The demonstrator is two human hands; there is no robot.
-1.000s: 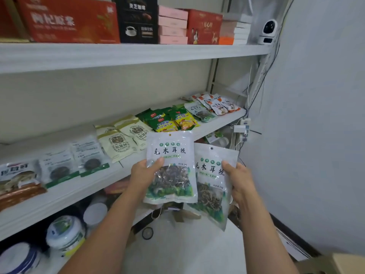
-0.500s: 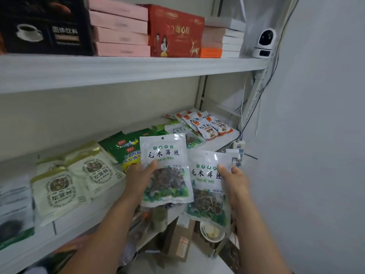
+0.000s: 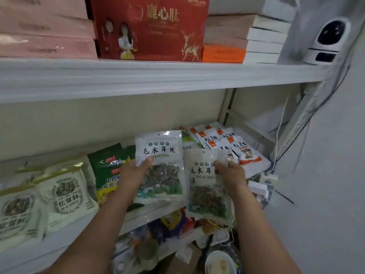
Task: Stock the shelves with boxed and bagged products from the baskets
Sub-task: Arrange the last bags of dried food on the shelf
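Clamped in left hand [image 3: 136, 175]: left bag [image 3: 160, 153], upright, over the front edge of the middle shelf [image 3: 69, 239]. Clamped in right hand [image 3: 232, 175]: right bag [image 3: 207, 194], upright, lower, just outside that edge

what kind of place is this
Likely a small shop or stockroom: white shelves carry duplicate packets like the cream bags and cartons like the red box; the left hand holds the left bag, the right hand the matching right bag.
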